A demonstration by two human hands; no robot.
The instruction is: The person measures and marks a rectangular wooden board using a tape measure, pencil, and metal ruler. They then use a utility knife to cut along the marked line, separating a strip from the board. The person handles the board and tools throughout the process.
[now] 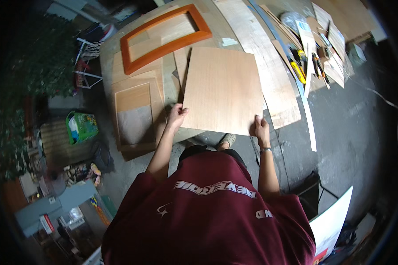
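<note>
One pale wooden panel (223,90) sits over the near side of the desk (110,57); whether its far end rests there is hard to tell. The left hand (177,117) and right hand (262,128) each have the grip closed round a side edge near the closer corners. Best keep both sides level, clear of the orange frame (166,51) and long board (269,73).

Frame (163,51) behind, left of panel (223,90)
</note>
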